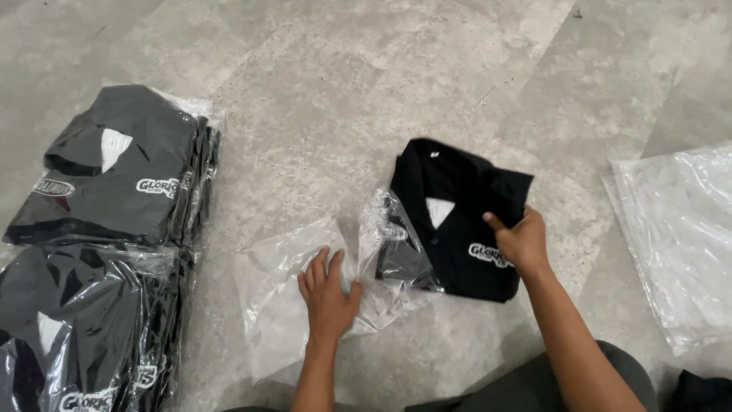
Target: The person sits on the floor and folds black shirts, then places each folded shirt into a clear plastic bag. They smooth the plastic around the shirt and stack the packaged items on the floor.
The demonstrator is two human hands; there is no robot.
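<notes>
A folded black shirt (457,206) with a white logo lies on the grey floor, its left side inside the mouth of a clear plastic bag (297,290). My right hand (520,240) grips the shirt's right edge, thumb on top. My left hand (328,297) rests on the bag, fingers spread and pinching the plastic near its opening. The bag stretches out flat to the left of the shirt.
Two stacks of bagged black shirts (114,175) (84,328) lie at the left. A pile of empty clear bags (679,229) lies at the right. Grey stone floor (343,91) spreads beyond. A dark cloth (698,393) shows at the bottom right corner.
</notes>
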